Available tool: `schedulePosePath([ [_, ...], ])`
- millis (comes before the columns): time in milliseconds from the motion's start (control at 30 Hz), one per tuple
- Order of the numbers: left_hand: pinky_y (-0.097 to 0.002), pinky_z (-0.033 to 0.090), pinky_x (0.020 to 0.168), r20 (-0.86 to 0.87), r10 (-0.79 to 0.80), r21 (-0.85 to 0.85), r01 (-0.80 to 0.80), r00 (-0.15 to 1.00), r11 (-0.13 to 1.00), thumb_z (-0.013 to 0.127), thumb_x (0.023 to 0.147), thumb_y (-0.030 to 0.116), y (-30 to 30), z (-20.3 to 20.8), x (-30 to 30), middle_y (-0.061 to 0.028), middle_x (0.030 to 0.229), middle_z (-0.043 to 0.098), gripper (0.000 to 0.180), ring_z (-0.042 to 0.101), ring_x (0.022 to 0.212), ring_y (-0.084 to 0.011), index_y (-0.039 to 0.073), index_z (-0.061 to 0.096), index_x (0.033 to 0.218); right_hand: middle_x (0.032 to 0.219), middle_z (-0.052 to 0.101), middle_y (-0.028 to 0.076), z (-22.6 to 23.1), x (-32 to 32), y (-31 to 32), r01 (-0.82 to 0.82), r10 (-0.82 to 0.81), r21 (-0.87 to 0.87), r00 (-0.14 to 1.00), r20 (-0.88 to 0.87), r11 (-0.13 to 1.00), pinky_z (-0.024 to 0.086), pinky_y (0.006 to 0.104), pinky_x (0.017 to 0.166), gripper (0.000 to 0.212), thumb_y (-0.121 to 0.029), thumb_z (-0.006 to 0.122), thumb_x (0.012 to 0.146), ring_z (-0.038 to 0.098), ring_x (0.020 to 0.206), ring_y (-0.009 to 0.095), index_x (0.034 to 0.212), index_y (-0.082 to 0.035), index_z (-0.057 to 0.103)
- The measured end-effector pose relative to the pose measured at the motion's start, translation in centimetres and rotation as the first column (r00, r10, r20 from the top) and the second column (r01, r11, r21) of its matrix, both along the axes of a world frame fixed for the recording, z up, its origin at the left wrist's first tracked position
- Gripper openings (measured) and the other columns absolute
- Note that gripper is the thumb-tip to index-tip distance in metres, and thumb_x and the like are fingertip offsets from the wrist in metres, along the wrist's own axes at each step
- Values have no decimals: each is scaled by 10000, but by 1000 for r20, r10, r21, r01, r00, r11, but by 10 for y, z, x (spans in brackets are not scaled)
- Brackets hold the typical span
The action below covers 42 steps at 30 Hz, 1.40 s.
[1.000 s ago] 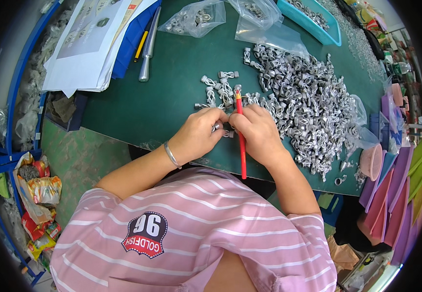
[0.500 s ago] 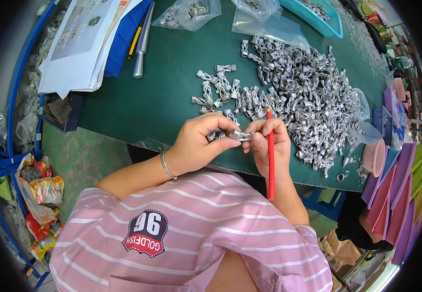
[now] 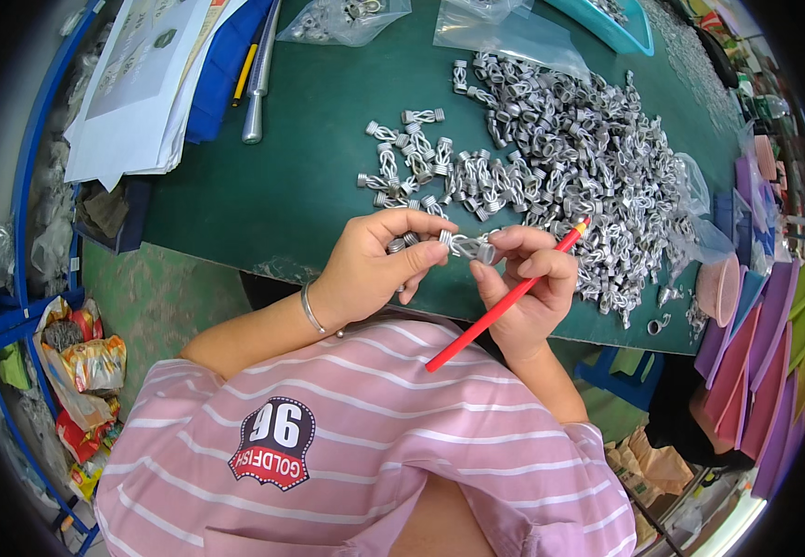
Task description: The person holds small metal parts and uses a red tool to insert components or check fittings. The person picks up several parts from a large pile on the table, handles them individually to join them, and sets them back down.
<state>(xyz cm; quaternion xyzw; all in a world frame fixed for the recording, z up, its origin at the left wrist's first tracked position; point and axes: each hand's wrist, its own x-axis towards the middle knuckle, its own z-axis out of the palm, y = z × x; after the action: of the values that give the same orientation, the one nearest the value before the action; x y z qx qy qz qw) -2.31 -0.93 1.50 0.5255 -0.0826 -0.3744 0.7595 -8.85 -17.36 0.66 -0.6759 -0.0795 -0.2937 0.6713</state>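
Note:
Between my two hands is a silver metal ring [image 3: 467, 246] with an openwork, twisted band. My left hand [image 3: 373, 252] is closed, pinching one end of the ring between thumb and forefinger. More silver pieces [image 3: 402, 243] show under its curled fingers. My right hand [image 3: 534, 295] touches the ring's other end with its fingertips. A red pencil [image 3: 491, 317] is also held in that hand, slanting across the fingers, its tip pointing up and right. Just beyond my hands lies a small scatter of similar rings [image 3: 412, 153].
A large heap of silver rings [image 3: 588, 176] covers the right of the green table [image 3: 310, 176]. Clear plastic bags [image 3: 514, 42] and a turquoise tray [image 3: 639, 32] lie at the far side. Papers [image 3: 133, 93], a tapered metal rod [image 3: 256, 102] and a yellow pencil [image 3: 246, 74] are at left.
The red pencil has swung from nearly upright to a slant. My right hand has turned and shifted slightly right. The ring between my hands has turned, showing its openwork band.

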Motion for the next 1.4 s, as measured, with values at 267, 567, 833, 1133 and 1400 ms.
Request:
schedulePosePath([
  [267, -223, 419, 398, -546, -190, -333, -3, 816, 943, 487, 924, 163, -1, 3, 7, -153, 921, 611, 334, 543, 580, -132, -46, 504, 1184, 907, 606, 197, 13, 5, -15, 60, -50, -120, 995, 85, 991, 501, 256, 634, 283, 66, 619, 787, 588, 706, 166, 862, -46, 371],
  [567, -179, 368, 371, -333, -83, -263, -7, 939, 965, 571, 882, 130, 2, -6, 8, -59, 776, 505, 129, 496, 598, -105, 48, 472, 886, 844, 618, 105, 8, 11, -44, -191, -9, -785, 970, -243, 590, 461, 338, 633, 252, 49, 692, 638, 573, 726, 273, 746, -52, 487],
  [833, -158, 400, 414, 251, -20, 181, -27, 968, 983, 666, 794, 31, -3, 0, -2, -39, 833, 576, 276, 530, 610, -41, 6, 553, 1045, 1005, 569, 189, 1, 2, -26, -235, 276, 190, 933, -233, 953, 508, 258, 706, 266, 105, 612, 781, 592, 797, 151, 826, -51, 401],
  [1133, -229, 452, 597, 678, -6, 131, -113, 735, 985, 723, 723, 26, 0, 3, 1, -52, 791, 598, 227, 569, 688, -106, 6, 633, 931, 1005, 560, 176, -21, -2, -26, -316, 471, 510, 858, -206, 800, 540, 278, 708, 275, 128, 599, 776, 619, 871, 207, 842, -57, 406],
  [1400, -212, 434, 530, 556, 29, 114, -111, 830, 987, 699, 747, 15, 1, 7, -2, -49, 781, 600, 209, 547, 607, -88, 6, 639, 947, 1010, 560, 169, -15, -3, -14, -118, 155, 209, 974, -167, 971, 523, 289, 743, 341, 114, 665, 724, 608, 888, 217, 838, -63, 398],
])
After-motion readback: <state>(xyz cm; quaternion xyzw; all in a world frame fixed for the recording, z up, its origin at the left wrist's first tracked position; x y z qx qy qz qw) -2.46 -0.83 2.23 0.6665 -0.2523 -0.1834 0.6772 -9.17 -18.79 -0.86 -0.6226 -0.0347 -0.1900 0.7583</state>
